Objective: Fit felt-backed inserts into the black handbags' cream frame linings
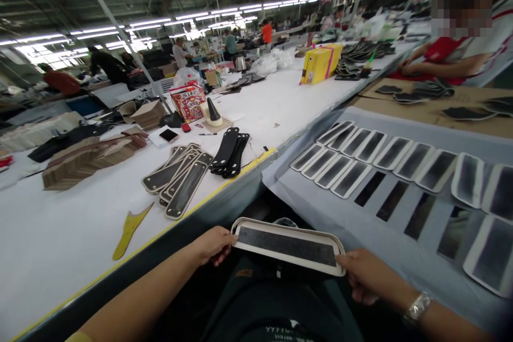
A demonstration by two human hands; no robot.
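Note:
Over my lap is a long cream-edged panel (286, 248) with a dark strip down its middle and rounded corners. My left hand (218, 245) pinches its left end between thumb and fingers. At the opposite end, my right hand (363, 272) grips the corner, the thumb on the upper face. A second cream edge shows behind the panel's far side; whether it is a separate layer I cannot tell. To my right, rows of similar cream-edged panels (350, 175) lie on a pale sheet, along with several bare dark strips (393, 200).
On the white table (80, 230) are studded, pale-edged dark strips (188, 187), black strips (228, 152), a yellow pointed tool (130, 232), a phone (168, 135) and a red patterned box (187, 101). A yellow box (320, 64) stands farther back. A co-worker (460, 53) sits at right.

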